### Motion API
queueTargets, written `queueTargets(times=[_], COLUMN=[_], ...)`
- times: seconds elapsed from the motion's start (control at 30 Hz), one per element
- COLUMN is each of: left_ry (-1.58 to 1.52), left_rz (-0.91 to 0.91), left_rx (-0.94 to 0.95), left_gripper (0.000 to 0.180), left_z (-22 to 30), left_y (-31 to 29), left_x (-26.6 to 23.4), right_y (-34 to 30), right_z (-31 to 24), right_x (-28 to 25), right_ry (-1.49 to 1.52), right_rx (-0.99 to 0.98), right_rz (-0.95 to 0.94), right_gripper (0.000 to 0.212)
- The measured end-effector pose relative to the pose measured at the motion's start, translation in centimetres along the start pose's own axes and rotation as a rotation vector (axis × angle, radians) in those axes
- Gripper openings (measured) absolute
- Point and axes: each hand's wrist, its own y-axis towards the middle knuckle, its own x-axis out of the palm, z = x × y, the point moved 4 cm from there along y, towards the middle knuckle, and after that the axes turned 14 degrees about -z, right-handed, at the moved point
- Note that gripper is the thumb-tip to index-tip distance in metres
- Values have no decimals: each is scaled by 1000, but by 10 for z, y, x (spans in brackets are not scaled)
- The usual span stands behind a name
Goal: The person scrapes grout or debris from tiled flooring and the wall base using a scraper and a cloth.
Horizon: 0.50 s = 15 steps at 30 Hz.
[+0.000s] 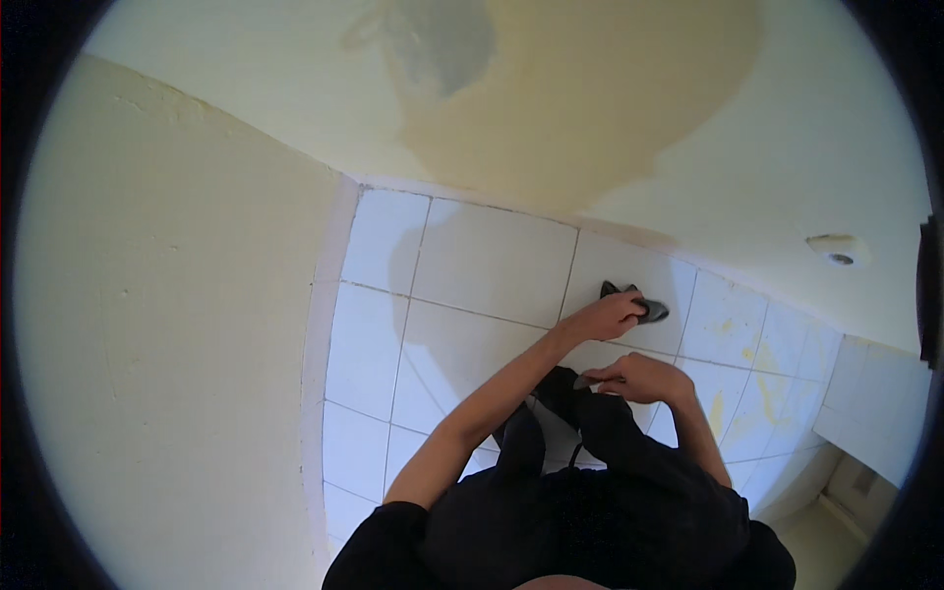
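My left hand reaches across to the right, low over the white floor tiles near the far wall. Its fingers are closed on a dark, shiny, curved object, whose kind I cannot make out; part of it is hidden by the hand. Closer to me, my right hand is curled around a small tool with a flat grey blade, which looks like a putty knife. The blade points left, beside my dark-trousered knee. Its handle is mostly covered by my fingers.
A pale wall rises on the left, meeting the far wall, which carries a grey patch. A round fitting sits in a wall recess at right. Yellow smears mark the right-hand tiles. An opening shows lower right.
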Motion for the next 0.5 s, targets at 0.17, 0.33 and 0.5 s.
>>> queueTargets(times=[0.17,0.33,0.5], left_ry=[46,731,829], left_rz=[568,1010,528], left_rx=[-191,-797,-1217], left_gripper=[17,12,18], left_z=[1,28,-107], left_y=[-93,-254,-231], left_x=[-59,-170,-166], right_y=[-16,-25,-26], right_z=[-5,2,13], right_x=[-10,-15,-10], right_ry=[-55,-19,-97], right_rx=[63,177,198], right_rz=[68,78,146], right_gripper=[37,37,36])
